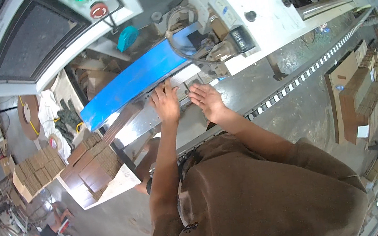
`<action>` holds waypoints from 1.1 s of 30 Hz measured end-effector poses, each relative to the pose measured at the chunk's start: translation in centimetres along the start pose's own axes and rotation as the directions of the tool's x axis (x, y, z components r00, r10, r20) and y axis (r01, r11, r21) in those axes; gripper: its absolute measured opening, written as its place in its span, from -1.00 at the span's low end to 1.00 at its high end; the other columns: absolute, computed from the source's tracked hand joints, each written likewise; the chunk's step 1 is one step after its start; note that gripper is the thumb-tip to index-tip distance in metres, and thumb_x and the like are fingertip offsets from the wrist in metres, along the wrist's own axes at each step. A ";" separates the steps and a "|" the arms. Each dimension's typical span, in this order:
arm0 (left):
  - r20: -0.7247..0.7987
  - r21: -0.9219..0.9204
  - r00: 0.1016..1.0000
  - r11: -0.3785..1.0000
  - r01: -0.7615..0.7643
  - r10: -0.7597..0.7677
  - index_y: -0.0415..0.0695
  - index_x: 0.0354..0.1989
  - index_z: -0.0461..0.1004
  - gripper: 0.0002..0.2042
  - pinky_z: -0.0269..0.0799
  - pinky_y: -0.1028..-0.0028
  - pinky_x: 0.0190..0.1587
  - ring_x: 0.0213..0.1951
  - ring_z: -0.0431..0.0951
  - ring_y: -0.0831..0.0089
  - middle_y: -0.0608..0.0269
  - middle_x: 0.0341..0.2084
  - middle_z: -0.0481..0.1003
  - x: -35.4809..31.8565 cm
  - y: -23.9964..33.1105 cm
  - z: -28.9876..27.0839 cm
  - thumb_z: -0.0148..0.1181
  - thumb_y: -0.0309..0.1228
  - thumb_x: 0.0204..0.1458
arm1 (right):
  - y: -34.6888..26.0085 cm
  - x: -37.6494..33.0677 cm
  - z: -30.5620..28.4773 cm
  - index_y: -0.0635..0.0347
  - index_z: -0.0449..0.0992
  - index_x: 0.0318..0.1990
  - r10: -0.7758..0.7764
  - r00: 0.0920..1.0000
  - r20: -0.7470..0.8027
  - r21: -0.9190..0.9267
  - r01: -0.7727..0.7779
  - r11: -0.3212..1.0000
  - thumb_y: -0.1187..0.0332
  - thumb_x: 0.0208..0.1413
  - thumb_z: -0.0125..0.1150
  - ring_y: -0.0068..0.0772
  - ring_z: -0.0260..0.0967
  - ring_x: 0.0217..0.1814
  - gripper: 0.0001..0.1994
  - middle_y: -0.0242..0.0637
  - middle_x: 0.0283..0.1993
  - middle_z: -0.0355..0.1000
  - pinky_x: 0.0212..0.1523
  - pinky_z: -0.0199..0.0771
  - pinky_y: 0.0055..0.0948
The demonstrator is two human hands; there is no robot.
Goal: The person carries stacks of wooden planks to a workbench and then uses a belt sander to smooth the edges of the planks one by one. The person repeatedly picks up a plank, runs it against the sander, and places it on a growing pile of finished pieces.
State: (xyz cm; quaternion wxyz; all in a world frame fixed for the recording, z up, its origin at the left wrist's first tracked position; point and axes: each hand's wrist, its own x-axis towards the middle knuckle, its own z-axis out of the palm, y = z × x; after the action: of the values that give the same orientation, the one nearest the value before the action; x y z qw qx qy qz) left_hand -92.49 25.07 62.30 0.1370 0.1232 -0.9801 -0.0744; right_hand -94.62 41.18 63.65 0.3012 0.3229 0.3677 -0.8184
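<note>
My left hand (165, 104) rests with its fingers forward and slightly bent at the near edge of a long blue cover (136, 83) on a machine. The fingertips reach the metal rail under that cover, and nothing shows gripped in them. To its right, my right hand (207, 101) is held with fingers stretched out over the metal bed, apart from the left one and holding nothing visible. Brown wood strips (124, 122) lie under the cover's left part, to the left of my left hand. Beyond my right hand sits the white machine head (251, 9) with a small black counter (239, 39).
A control panel (32, 36) with a red stop button (99, 10) stands far left. Stacked brown wood pieces (93, 167), a dark glove (69, 118) and a tape roll (55, 141) lie at left. A roller track (292, 85) runs right; boards (360, 91) are stacked beyond.
</note>
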 end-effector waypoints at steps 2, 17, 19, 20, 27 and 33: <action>-0.027 -0.030 0.997 0.997 -0.075 0.074 0.16 0.21 0.50 -0.57 0.20 0.10 0.16 0.03 0.45 0.29 0.36 -0.01 0.50 0.2 0.2 1.5 0.26 -0.16 0.14 | -0.3 1.0 0.2 0.20 0.42 0.15 -0.014 0.996 0.083 0.094 0.006 0.996 0.17 0.31 0.15 -0.29 0.39 0.19 -0.62 -0.27 0.16 0.43 0.30 0.33 -0.28; 0.094 -0.156 0.965 0.961 -0.228 0.244 0.12 0.18 0.56 -0.46 0.10 0.06 0.31 0.12 0.41 0.28 0.46 0.03 0.50 1.1 -0.7 -0.7 0.25 -0.60 -0.04 | 0.3 1.0 1.9 0.14 0.25 0.41 -0.044 0.993 0.110 0.280 0.011 0.960 0.22 0.17 0.18 -0.34 0.23 0.40 -0.37 -0.36 0.34 0.29 0.41 0.17 -0.32; 0.081 -0.168 0.964 0.957 -0.236 0.252 0.11 0.18 0.56 -0.45 0.08 0.07 0.32 0.12 0.41 0.28 0.46 0.04 0.49 1.2 -0.5 -0.4 0.24 -0.62 -0.05 | 0.1 1.0 1.7 0.14 0.26 0.40 -0.032 0.994 0.105 0.318 -0.003 0.948 0.23 0.16 0.18 -0.33 0.22 0.41 -0.36 -0.37 0.34 0.31 0.42 0.16 -0.33; 0.057 -0.160 0.966 0.957 -0.241 0.253 0.10 0.17 0.56 -0.47 0.08 0.11 0.31 0.09 0.43 0.32 0.46 0.04 0.50 1.3 -0.3 -0.2 0.19 -0.61 -0.02 | -0.3 1.2 1.6 0.14 0.27 0.40 -0.025 0.995 0.098 0.323 -0.008 0.946 0.24 0.16 0.17 -0.33 0.23 0.41 -0.38 -0.37 0.32 0.34 0.42 0.17 -0.33; 0.005 -0.088 0.954 0.951 -0.298 0.299 0.10 0.11 0.59 -0.60 0.23 0.16 0.25 0.06 0.45 0.41 0.50 0.07 0.51 2.2 2.9 1.9 0.12 -0.39 0.06 | -1.7 0.6 -0.2 0.18 0.25 0.39 -0.155 0.983 0.095 0.213 0.132 0.968 0.31 0.19 0.12 -0.34 0.20 0.44 -0.41 -0.31 0.39 0.27 0.47 0.09 -0.30; -0.004 -0.198 0.954 0.935 -0.295 0.301 0.05 -0.10 0.64 -0.69 0.24 0.13 0.22 0.03 0.44 0.31 0.44 0.02 0.51 3.4 7.1 3.3 0.17 -0.38 -0.06 | -2.4 -2.3 -1.2 0.36 0.07 0.47 -0.173 0.984 0.046 -0.206 0.179 0.962 0.13 0.34 0.01 -0.16 0.07 0.54 -0.32 -0.10 0.52 0.08 0.50 0.11 -0.16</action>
State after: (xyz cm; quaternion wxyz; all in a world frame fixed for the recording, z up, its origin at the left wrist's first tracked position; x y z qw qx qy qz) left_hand -98.17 31.32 61.27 0.1453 -0.0419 -0.9769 -0.1508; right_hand -94.59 44.01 65.77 0.2645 0.2442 0.4748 -0.8031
